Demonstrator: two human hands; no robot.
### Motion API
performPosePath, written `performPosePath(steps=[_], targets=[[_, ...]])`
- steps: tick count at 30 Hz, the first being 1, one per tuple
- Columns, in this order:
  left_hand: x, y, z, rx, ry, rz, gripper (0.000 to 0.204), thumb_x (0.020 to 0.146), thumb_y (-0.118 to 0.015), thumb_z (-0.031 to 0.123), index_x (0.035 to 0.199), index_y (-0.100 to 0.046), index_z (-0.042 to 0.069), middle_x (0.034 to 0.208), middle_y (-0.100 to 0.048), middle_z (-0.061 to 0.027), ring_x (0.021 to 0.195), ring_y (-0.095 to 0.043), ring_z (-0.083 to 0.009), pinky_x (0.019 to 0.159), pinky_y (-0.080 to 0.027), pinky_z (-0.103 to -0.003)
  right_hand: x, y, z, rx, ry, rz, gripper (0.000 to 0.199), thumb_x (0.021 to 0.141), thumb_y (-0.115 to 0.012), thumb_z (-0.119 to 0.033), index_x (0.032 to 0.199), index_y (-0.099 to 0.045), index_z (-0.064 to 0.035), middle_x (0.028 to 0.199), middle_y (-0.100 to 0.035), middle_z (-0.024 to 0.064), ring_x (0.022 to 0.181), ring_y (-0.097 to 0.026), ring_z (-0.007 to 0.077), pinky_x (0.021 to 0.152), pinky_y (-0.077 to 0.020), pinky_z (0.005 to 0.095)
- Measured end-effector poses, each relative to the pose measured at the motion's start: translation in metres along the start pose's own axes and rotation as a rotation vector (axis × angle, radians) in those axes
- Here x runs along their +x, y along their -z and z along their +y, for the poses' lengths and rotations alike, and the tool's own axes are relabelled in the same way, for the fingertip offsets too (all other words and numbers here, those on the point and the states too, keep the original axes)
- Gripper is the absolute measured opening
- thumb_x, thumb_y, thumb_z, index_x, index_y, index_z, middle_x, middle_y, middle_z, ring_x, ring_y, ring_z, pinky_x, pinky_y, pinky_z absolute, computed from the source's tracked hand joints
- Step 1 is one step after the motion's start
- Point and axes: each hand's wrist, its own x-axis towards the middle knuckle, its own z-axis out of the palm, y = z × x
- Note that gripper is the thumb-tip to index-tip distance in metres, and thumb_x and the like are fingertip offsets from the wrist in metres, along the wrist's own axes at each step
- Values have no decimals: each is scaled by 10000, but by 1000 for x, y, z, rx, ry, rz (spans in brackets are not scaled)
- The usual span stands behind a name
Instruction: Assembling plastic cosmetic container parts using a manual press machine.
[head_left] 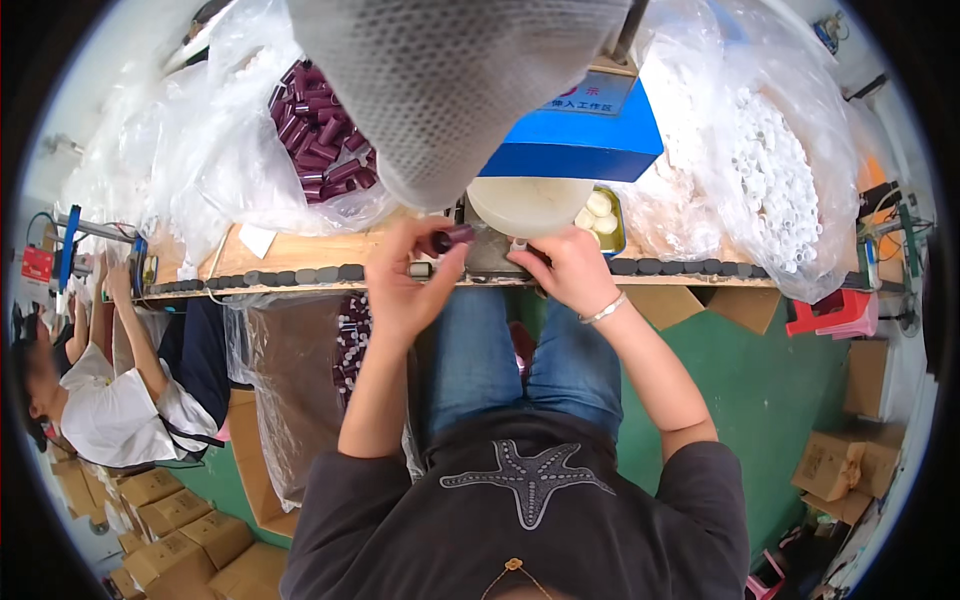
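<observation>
Between the thumb and fingers of my left hand is a dark purple cap, a short glossy cylinder, held just over the bench edge. A small metallic cylinder shows by the palm; whether the hand touches it, I cannot tell. My right hand pinches a small pale tubular piece beside a dark metal plate on the bench. Above the hands is a blue machine housing with a rounded whitish part under it. A grey mesh-textured shape hides the upper middle.
Purple caps fill a clear bag at left; white tubular pieces fill another at right. A tin of cream-coloured discs sits near my right hand. Below the bench, a plastic-lined box holds finished-looking pieces. Another person sits at left.
</observation>
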Motion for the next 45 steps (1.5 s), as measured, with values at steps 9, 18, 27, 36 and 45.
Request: performPosePath(steps=[9,18,27,36,45], targets=[[7,-55,-7,38,16,-193,278,734,-745,21,994,-649,-3,788,-590,-71,670,-565,-161,602,-463,-270,-55,18,-13,303,-245,275,349,773,-737,-41,1113,-657,-32,1100,-668,116,754,-629,181,643,-507,273],[7,-59,-14,135,-230,-149,319,781,-716,28,1089,-637,6,1034,-620,-146,946,-589,-235,805,-476,-315,-90,23,-3,297,-276,281,262,786,-701,4,1046,-680,-18,1098,-681,107,724,-600,138,604,-462,239],[-1,-38,-23,-281,155,-6,177,864,-624,-28,987,-502,10,904,-639,-61,787,-597,-114,750,-469,-230,-63,86,59,107,-413,698,154,879,-640,-56,1017,-693,-11,800,-673,4,621,-508,40,588,-424,197],[18,-60,-7,220,93,-404,230,750,-774,55,939,-667,-21,765,-668,-24,639,-578,-68,561,-453,-215,-82,197,174,-520,-749,665,178,806,-649,-100,963,-700,-32,903,-701,187,796,-689,334,737,-533,397],[-4,-69,-28,127,67,-147,238,720,-788,82,924,-679,27,696,-592,-42,569,-491,-164,542,-420,-310,-144,237,238,-815,-679,184,247,770,-587,-9,996,-676,-57,1015,-647,160,966,-601,371,846,-487,440]])
